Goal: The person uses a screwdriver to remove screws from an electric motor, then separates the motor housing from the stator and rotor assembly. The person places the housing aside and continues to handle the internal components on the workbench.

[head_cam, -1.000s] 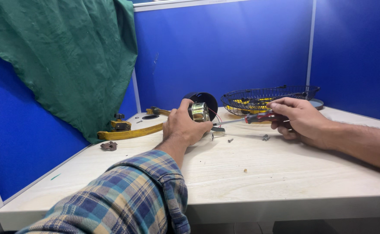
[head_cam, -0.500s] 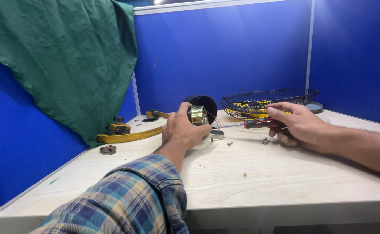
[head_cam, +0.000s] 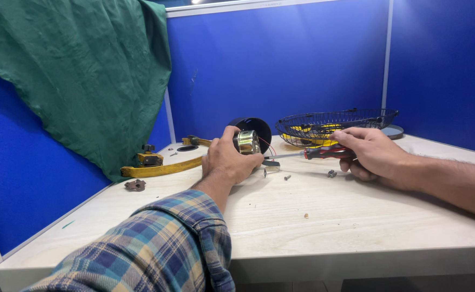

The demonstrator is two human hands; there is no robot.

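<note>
We hold a motor (head_cam: 246, 141) with our left hand (head_cam: 227, 161) and a screwdriver (head_cam: 316, 153) with our right hand (head_cam: 368, 153).

Our left hand wraps its fingers around the small brass-coloured motor, just above the table (head_cam: 356, 216), in front of a black housing (head_cam: 256, 128). Our right hand is curled shut on the red-and-black handle, and the shaft points left toward the motor, its tip close to a small metal bracket (head_cam: 271, 165). Loose screws (head_cam: 287, 177) lie on the table between our hands. A wire grille (head_cam: 335, 123) sits behind the right hand, a yellow arm (head_cam: 159, 168) lies to the left, and a green cloth (head_cam: 80, 75) hangs over the blue partition (head_cam: 280, 59).
</note>
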